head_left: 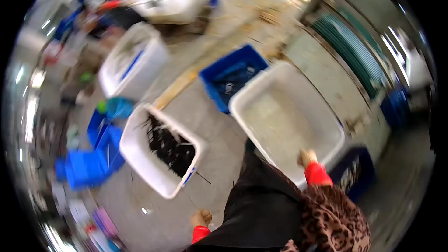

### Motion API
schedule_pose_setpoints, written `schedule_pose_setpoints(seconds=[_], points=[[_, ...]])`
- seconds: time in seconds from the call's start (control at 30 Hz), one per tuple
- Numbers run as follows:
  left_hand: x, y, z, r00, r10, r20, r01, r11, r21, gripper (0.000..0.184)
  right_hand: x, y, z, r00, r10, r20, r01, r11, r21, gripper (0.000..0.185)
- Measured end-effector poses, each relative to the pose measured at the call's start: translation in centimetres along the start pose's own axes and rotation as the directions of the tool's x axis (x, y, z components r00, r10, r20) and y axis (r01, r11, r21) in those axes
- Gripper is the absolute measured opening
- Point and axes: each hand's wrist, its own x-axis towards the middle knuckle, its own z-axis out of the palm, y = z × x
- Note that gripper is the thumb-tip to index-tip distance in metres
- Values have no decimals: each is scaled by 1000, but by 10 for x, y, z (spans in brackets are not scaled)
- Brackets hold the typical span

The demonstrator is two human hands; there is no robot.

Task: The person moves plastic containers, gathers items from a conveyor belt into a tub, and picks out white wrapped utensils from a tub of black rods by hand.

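My left hand [201, 218], in a red cuff, hangs low over the grey floor with its fingers curled. Nothing shows in it. Nearest to it stands a white tub [166, 195] holding a heap of dark, stringy material [170, 147]. My right hand [306, 157], also red-cuffed, hovers above the near side of a larger white tub [326, 112] with cloudy liquid inside. Its fingers look curled and I make out nothing in them. Whether it touches the tub I cannot tell. Motion blurs the whole view.
Behind the large tub is a blue crate [212, 95] with dark contents. A dark blue crate [354, 170] stands to its right. Blue containers [88, 165] and another white tub [144, 72] lie left. A white basin [170, 0] is farther back. Green ribbed panels [347, 51] stand right.
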Motion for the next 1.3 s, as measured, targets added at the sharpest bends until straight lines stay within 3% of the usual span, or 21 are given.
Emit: schedule_pose_setpoints(seconds=[0.03,0.1,0.13,0.17,0.23,0.27,0.4,0.47,0.6,0.7,0.87,0.93,1.07,1.13,1.17,1.23,1.27,1.3], points=[[-3,21,27,999,-47,0,47,993,108,15,-3,-28,27,997,-74,-14,75,996,38,21],[-11,53,89,988,92,-127,-15,863,505,12,15,-78,67,977,-203,-69,208,976,64,21],[9,67,90,994,105,44,-111,828,550,13,19,-93,82,962,-201,-182,219,972,83,20],[14,87,109,996,76,39,-85,808,583,13,32,-100,81,974,-207,-89,219,961,171,21],[22,110,163,979,202,27,-172,753,635,22,50,-125,91,965,-242,-97,256,950,179,19],[22,115,188,964,263,27,-214,719,661,28,50,-141,102,946,-229,-229,265,954,141,14],[17,136,271,955,237,180,-297,705,644,30,106,-177,101,938,-223,-266,267,953,141,12],[23,140,299,942,209,264,-335,647,685,30,125,-198,117,877,-213,-430,306,938,160,17],[52,148,338,961,47,273,-251,562,788,32,172,-229,142,818,-247,-520,399,894,204,16],[72,144,377,977,44,208,-203,492,847,24,221,-250,148,802,-261,-537,446,860,249,14],[101,149,411,984,21,177,-169,423,890,33,298,-273,150,717,-256,-649,558,768,314,11],[112,151,420,985,-12,175,-153,429,890,34,316,-278,150,671,-216,-709,676,571,465,11],[113,164,436,992,-26,126,-101,446,889,30,305,-283,161,755,-252,-605,636,506,582,13],[114,171,440,992,-31,119,-92,453,887,30,278,-297,175,672,-326,-665,687,611,394,13],[115,174,443,993,-32,117,-88,465,881,30,272,-308,175,668,-331,-666,690,611,388,13],[117,177,451,993,-28,117,-91,461,883,30,260,-329,167,433,-429,-793,769,634,77,11],[118,178,455,993,-19,116,-95,454,886,30,259,-340,159,429,-434,-792,771,633,71,11],[121,180,456,993,-25,118,-94,457,884,30,261,-353,150,388,-454,-802,657,747,-105,15]])
